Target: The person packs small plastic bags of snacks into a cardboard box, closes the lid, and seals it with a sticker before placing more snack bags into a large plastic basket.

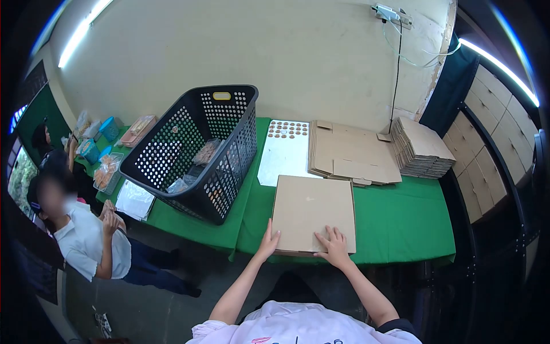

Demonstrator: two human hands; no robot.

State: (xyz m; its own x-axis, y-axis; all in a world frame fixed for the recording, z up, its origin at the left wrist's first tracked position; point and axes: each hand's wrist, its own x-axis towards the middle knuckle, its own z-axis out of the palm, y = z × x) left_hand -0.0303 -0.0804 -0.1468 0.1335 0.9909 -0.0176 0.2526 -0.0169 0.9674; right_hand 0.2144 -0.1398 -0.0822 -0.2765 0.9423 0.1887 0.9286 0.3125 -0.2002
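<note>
a: where is the flat cardboard box (312, 212)?

b: it lies flat on the green tabletop (401, 223), at the near edge, right in front of the person. its near edge hangs a little past the tabletop's rim.

a: and the hands?

b: the left hand (268, 243) sits at the box's near left corner, fingers (274, 234) curled over the edge and the thumb along the side, so it grips that corner. the right hand (333, 243) lies on top of the box near the near right part, fingers (330, 232) spread fairly wide and pressed flat on the cardboard. it grasps nothing, just rests there.

a: so the box is under one hand and beside the other?

b: yes. under the right palm, and pinched at its edge by the left. the rest of the box stretches away from both hands toward the wall.

a: what else is on the tabletop?

b: just beyond the box there is a pile of unfolded cardboard blanks (352, 152), and to the right of it a taller stack of folded cardboard (423, 150). left of the blanks lies a white sheet (283, 153) with rows of small round things at its far end. further left a large black perforated basket (197, 149) stands tilted, with some clear packets inside.

a: anyone nearby?

b: a person in a white shirt (86, 235) stands at the left, well apart from the box, hands held together at the chest.
</note>
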